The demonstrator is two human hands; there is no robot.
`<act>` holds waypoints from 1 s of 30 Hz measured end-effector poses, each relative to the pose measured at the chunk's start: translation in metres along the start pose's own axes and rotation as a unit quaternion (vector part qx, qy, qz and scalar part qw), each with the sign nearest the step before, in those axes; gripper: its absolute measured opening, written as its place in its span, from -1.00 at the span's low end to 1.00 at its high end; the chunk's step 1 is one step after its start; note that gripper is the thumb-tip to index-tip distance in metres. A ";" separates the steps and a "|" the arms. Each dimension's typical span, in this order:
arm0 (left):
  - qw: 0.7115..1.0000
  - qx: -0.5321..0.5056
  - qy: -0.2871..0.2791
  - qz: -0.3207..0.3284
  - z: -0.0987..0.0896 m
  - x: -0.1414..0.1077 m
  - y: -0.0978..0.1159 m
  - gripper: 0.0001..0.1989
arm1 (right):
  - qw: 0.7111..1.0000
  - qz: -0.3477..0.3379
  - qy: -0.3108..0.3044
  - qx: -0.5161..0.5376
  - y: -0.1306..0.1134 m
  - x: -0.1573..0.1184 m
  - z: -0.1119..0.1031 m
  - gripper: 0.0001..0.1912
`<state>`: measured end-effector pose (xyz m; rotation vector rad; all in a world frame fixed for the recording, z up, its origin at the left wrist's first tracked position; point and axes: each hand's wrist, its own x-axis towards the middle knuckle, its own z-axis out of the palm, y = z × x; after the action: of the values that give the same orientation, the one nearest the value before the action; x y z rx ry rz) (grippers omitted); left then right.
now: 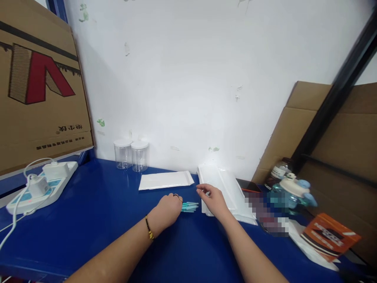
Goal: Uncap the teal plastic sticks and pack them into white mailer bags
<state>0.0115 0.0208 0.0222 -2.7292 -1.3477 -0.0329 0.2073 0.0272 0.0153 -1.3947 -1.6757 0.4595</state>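
My left hand, with a ring and a bracelet, is closed over a small bundle of thin teal sticks. Their pale ends stick out to the right of my fingers, just above the blue table; the exact kind is too small to tell. My right hand hovers at the left edge of a stack of white plastic bags, its thumb and fingers loosely bent and apart, with nothing visible between them. Beyond both hands lies a single flat white packet.
Two clear jars with white lids stand against the wall. A power strip with plugs lies at left beneath a large cardboard box. On the right are a dark bottle, a teal water bottle and an orange pouch.
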 end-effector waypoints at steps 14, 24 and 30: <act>0.936 -0.339 0.094 0.015 -0.002 0.014 0.010 -0.93 | 0.984 -0.065 0.014 0.163 -0.051 0.005 -0.010 -0.53; 0.764 -0.631 0.133 -0.004 0.015 0.018 0.030 -0.82 | 0.983 -0.147 -0.107 0.022 -0.100 0.003 -0.007 -0.58; 0.723 -0.676 0.142 0.027 0.024 0.020 0.030 -0.75 | 0.973 -0.197 -0.107 0.059 -0.090 -0.001 -0.007 -0.62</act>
<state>0.0468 0.0204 -0.0029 -3.3705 -1.3705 -2.1076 0.1594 -0.0023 0.0857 -0.9187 -2.0072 0.4827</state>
